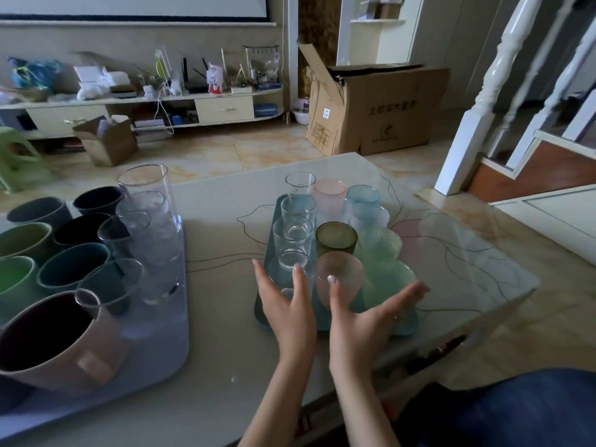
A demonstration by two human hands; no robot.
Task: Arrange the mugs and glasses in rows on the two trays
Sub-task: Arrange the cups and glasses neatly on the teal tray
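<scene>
Tiled floor [258, 146], cardboard box [377, 108], low shelf unit [145, 108], stairs rt.

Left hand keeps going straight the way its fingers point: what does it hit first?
Probably the nearest clear glass on the teal tray. The left hand is open, its fingertips already at that glass; whether they touch is unclear.

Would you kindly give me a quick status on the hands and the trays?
Both hands open, left hand and right hand at teal tray. Glasses there in rows. Mugs on grey tray. Nothing blocking.
</scene>
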